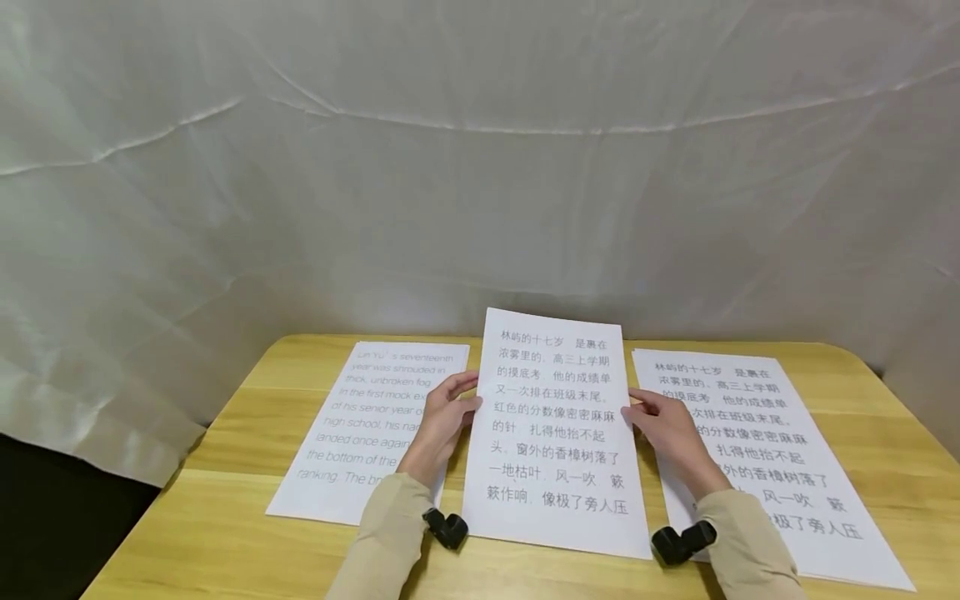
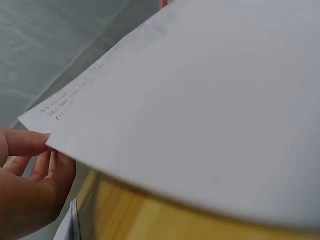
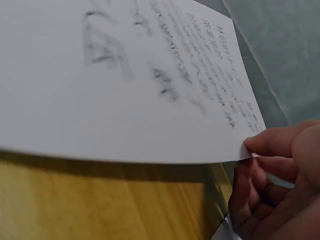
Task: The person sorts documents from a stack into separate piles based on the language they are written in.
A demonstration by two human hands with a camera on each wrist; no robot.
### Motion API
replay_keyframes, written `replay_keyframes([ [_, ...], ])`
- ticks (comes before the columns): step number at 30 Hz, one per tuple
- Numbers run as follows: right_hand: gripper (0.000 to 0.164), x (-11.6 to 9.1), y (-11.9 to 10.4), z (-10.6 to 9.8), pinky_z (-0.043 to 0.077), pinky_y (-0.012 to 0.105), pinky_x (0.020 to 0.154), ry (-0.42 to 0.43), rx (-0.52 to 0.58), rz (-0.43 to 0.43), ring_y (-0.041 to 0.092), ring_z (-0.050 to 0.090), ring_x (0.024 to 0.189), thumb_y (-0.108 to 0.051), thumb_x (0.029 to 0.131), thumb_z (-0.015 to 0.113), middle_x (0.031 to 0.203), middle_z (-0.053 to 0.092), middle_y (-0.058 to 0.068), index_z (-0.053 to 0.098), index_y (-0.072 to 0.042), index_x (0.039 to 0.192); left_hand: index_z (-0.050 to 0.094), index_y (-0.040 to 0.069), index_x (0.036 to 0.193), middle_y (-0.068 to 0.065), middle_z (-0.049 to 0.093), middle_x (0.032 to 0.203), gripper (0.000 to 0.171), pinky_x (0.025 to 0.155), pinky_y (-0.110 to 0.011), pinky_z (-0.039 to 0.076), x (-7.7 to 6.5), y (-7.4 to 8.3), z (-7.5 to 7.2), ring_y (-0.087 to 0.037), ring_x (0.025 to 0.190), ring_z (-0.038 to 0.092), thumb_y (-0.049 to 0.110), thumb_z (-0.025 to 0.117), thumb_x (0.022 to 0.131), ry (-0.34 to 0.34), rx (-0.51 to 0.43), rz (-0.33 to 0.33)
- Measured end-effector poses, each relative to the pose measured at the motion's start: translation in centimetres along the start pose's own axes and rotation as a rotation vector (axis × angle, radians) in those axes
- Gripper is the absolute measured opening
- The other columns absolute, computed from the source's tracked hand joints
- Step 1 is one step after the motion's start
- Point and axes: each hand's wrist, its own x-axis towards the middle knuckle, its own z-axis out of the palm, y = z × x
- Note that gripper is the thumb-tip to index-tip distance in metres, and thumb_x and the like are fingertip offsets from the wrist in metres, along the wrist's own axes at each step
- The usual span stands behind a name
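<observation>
A white paper sheet (image 1: pixel 557 450) printed with large Chinese text is held up above the table's middle, face toward the head camera. My left hand (image 1: pixel 444 415) pinches its left edge between thumb and fingers. On the opposite edge, my right hand (image 1: pixel 677 435) pinches it the same way, as the right wrist view shows with the thumb on the printed face (image 3: pixel 125 115). Paper with English text (image 1: pixel 352 442) lies to the left, partly hidden by the left hand and arm. To the right lies more paper with the same Chinese text (image 1: pixel 795 467), partly covered by the right hand and sleeve.
Both side papers lie flat on a wooden table (image 1: pixel 217 467) with rounded far corners. A pale, creased curtain (image 1: pixel 480 208) hangs right behind the far edge. Each wrist carries a small black camera, left (image 1: pixel 447 528) and right (image 1: pixel 682 542).
</observation>
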Motion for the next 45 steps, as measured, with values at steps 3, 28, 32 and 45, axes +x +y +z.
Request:
replay_keyframes([
  [3, 0.049, -0.1, -0.1, -0.3, 0.049, 0.022, 0.064, 0.038, 0.048, -0.021, 0.016, 0.054, 0.078, -0.013, 0.096, 0.058, 0.105, 0.059, 0.016, 0.046, 0.004, 0.14, 0.054, -0.005, 0.128, -0.017, 0.056, 0.121, 0.045, 0.069, -0.025, 0.052, -0.1, 0.1, 0.1, -0.019, 0.082, 0.061, -0.016, 0.054, 0.085, 0.001, 0.004, 0.0],
  [28, 0.057, -1.2, -1.0, -1.9, 0.053, 0.023, 0.065, 0.048, 0.133, 0.005, 0.011, 0.058, 0.077, -0.02, 0.096, 0.061, 0.114, 0.057, 0.016, 0.04, -0.005, 0.147, 0.057, -0.004, 0.13, -0.015, 0.058, 0.115, 0.044, 0.085, -0.031, 0.051, -1.3, 2.2, 0.7, -0.019, 0.094, 0.059, -0.009, 0.06, 0.086, 0.005, 0.142, -0.032],
  [32, 0.056, -2.0, -1.0, -2.1, 0.053, 0.024, 0.067, 0.03, 0.146, 0.022, 0.012, 0.057, 0.079, -0.019, 0.096, 0.061, 0.112, 0.057, 0.015, 0.041, -0.004, 0.146, 0.059, -0.003, 0.128, -0.014, 0.059, 0.111, 0.044, 0.081, -0.028, 0.052, -1.4, 1.6, 0.5, -0.018, 0.093, 0.058, -0.011, 0.061, 0.085, 0.006, 0.119, -0.032],
  [45, 0.06, -2.6, 0.5, -4.8, 0.053, 0.026, 0.065, -0.03, 0.158, 0.012, 0.011, 0.057, 0.078, -0.024, 0.097, 0.06, 0.115, 0.056, 0.015, 0.036, -0.005, 0.149, 0.057, -0.003, 0.131, -0.009, 0.059, 0.102, 0.044, 0.081, -0.026, 0.053, -1.5, 1.1, 2.1, -0.012, 0.086, 0.058, -0.006, 0.064, 0.087, -0.096, 0.172, -0.038],
])
